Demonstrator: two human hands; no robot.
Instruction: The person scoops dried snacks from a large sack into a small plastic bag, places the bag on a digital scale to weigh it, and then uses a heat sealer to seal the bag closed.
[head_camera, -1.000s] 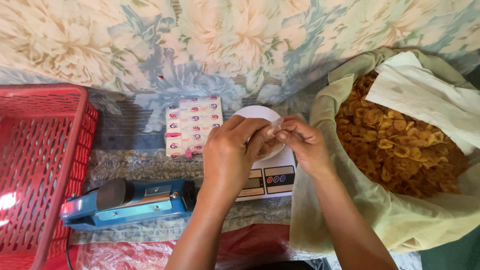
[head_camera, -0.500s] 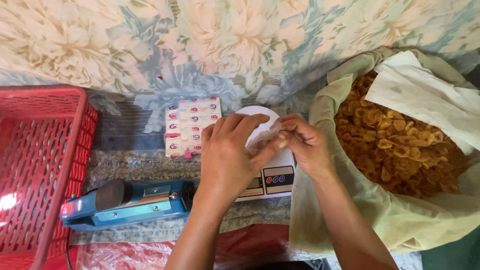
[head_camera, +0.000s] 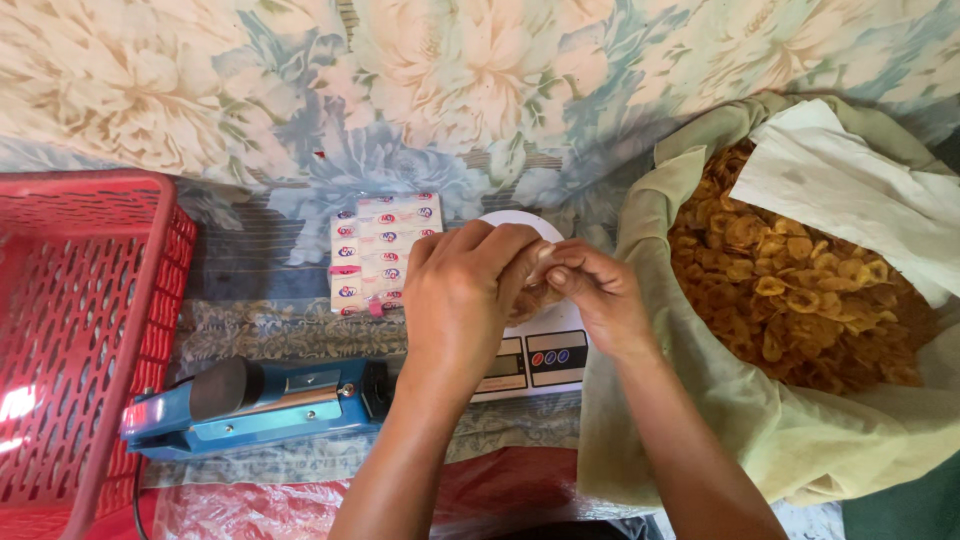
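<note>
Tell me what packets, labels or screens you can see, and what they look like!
Stack of small packets: behind the left hand, clear wrap, pink-white with round blue-red marks.
Scale panel: below both hands, grey display, coloured round buttons.
Small clear bag: between the fingers, holding chips.

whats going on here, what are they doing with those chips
A person has both hands together over a small white scale. The left hand and right hand pinch a small clear bag of chips between them; most of the bag is hidden. To the right an open sack is full of golden chips. A blue heat sealer lies to the left, beside a red basket, with a stack of printed packets behind.
</note>
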